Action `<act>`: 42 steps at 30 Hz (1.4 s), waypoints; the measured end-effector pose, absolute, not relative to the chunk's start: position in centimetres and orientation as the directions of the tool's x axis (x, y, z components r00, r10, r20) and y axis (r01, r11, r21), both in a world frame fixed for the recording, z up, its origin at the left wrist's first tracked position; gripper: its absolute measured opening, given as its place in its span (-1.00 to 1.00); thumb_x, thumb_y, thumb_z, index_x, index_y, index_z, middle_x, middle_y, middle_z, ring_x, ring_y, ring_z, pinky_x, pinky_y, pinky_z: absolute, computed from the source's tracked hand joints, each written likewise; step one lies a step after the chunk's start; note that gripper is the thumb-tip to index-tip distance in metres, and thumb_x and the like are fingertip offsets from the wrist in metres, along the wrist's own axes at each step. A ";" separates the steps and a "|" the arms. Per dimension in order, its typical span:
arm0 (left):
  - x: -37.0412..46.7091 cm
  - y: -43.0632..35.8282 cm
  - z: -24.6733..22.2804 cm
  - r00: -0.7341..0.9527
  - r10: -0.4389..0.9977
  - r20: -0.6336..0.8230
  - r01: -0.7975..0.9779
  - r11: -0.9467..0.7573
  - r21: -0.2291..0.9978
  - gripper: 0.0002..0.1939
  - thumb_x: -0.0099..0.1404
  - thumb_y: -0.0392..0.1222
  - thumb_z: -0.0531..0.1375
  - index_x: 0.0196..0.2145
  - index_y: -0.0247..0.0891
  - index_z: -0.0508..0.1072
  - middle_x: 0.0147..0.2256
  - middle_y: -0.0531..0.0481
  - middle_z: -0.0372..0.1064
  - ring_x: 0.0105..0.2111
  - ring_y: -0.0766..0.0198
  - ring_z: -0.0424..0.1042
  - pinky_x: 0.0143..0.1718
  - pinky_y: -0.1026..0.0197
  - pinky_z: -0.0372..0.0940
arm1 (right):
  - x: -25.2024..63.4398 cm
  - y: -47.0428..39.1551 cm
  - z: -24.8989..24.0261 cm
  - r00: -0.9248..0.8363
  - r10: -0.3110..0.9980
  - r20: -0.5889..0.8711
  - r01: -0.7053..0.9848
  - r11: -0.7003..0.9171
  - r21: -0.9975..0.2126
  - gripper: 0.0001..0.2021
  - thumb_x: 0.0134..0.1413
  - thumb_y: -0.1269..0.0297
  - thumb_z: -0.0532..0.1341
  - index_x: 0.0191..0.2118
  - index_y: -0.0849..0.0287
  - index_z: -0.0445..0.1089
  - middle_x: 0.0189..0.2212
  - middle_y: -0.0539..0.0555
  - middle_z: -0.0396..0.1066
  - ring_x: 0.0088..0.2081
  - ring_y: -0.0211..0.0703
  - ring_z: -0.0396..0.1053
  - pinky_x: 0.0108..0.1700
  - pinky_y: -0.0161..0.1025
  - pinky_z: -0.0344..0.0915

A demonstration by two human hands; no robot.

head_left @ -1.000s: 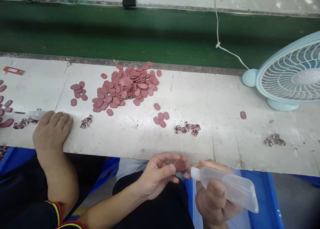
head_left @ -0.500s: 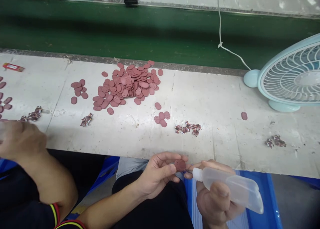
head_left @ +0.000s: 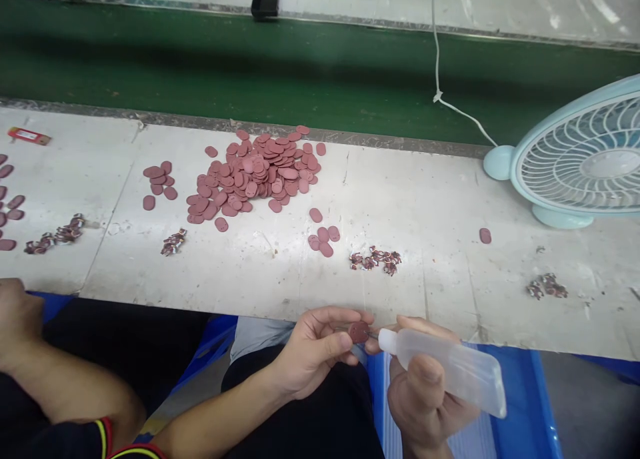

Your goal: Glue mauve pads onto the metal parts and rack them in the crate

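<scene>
Left hand (head_left: 305, 359): closed, red disc (head_left: 358, 332) pinched.
Right hand (head_left: 425, 409): closed, bottle (head_left: 463, 369) gripped.
Nozzle (head_left: 372, 335): best steadied at disc edge; bottle best squeezed lightly.

Reddish oval disc (head_left: 359, 332) held face-up, translucent white-capped bottle (head_left: 455, 367) held aslant, thin tip (head_left: 373, 336) at disc's edge

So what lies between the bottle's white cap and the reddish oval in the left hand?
In the head view, a thin dark nozzle runs from the cap toward the oval.
</scene>
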State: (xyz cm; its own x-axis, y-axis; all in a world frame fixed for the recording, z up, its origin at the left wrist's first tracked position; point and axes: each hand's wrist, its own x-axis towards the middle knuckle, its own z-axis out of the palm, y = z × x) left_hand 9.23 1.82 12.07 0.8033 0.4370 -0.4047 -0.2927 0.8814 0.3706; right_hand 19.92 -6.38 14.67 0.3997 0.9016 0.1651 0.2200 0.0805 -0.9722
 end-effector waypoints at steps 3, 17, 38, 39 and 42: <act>9.1 1.9 12.1 0.806 0.427 -0.411 -0.283 0.886 0.367 -0.78 0.20 -0.27 0.36 -0.16 -0.19 0.61 -0.04 -0.12 0.55 -0.11 0.14 0.57 -0.38 0.43 0.40 | 20.7 -5.1 14.4 0.409 0.893 0.186 0.117 0.151 -0.982 -0.80 0.06 0.12 0.18 -0.27 0.06 0.49 -0.53 -0.02 0.41 -0.41 -0.06 0.56 -0.61 -0.34 0.43; 7.0 4.1 11.0 0.662 0.521 -0.539 -0.331 0.848 0.413 -0.80 0.24 -0.29 0.33 -0.15 -0.25 0.60 -0.01 -0.14 0.54 -0.02 0.11 0.53 -0.32 0.45 0.41 | 30.3 -4.4 12.8 0.722 0.692 0.025 0.263 -0.241 -0.934 -0.33 0.30 0.02 -0.32 -0.21 0.29 0.47 -0.63 -0.17 -0.04 -0.73 -0.51 0.11 -0.72 -0.61 -0.26; 6.7 4.1 11.0 0.688 0.582 -0.434 -0.358 0.792 0.495 -0.79 0.24 -0.30 0.33 -0.15 -0.15 0.60 0.03 -0.09 0.51 0.01 0.11 0.51 -0.25 0.38 0.40 | 28.7 -6.4 14.3 0.569 0.779 -0.262 0.442 -0.559 -0.702 -0.80 0.14 0.07 0.26 -0.20 0.04 0.49 -0.19 0.08 0.46 -0.23 -0.10 0.43 -0.26 -0.18 0.45; 6.7 4.0 11.0 0.693 0.589 -0.416 -0.363 0.783 0.505 -0.79 0.24 -0.30 0.33 -0.15 -0.14 0.60 0.02 -0.08 0.52 0.01 0.11 0.51 -0.24 0.37 0.40 | 28.1 -6.7 14.9 0.552 0.790 -0.265 0.364 -0.515 -0.776 -0.82 0.12 0.09 0.29 -0.21 0.03 0.49 -0.18 0.08 0.45 -0.21 -0.10 0.43 -0.30 -0.22 0.45; 7.0 3.6 11.1 0.709 0.604 -0.364 -0.369 0.758 0.538 -0.78 0.23 -0.30 0.33 -0.15 -0.13 0.61 -0.04 -0.07 0.55 -0.01 0.10 0.52 -0.23 0.32 0.41 | 25.7 -7.0 16.4 0.502 0.822 -0.268 0.128 -0.377 -0.917 -0.85 0.04 0.20 0.37 -0.23 0.01 0.51 -0.21 0.06 0.46 -0.21 -0.13 0.44 -0.36 -0.32 0.45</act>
